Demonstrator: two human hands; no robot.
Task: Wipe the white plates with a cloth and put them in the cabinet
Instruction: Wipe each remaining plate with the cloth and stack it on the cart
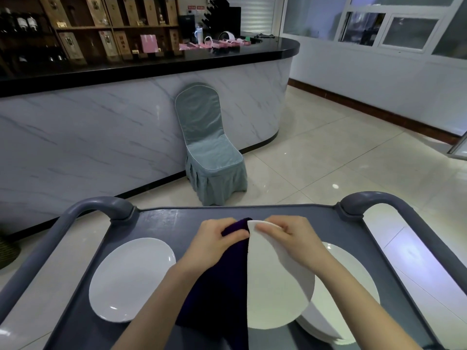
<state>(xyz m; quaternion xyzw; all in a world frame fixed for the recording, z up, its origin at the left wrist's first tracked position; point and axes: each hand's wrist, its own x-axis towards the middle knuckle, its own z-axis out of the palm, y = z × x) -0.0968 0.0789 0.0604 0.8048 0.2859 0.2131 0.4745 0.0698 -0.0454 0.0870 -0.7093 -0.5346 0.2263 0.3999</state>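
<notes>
Wiping one plate (275, 286): my left hand (214, 241) grips the cloth (217, 294), right hand (290, 238) pinches its rim; the stack (348, 286), I judge, waits.

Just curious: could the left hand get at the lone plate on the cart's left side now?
Likely yes, once it lets go: the left hand grips the purple cloth, but nothing covers the lone plate or lies between them.
</notes>
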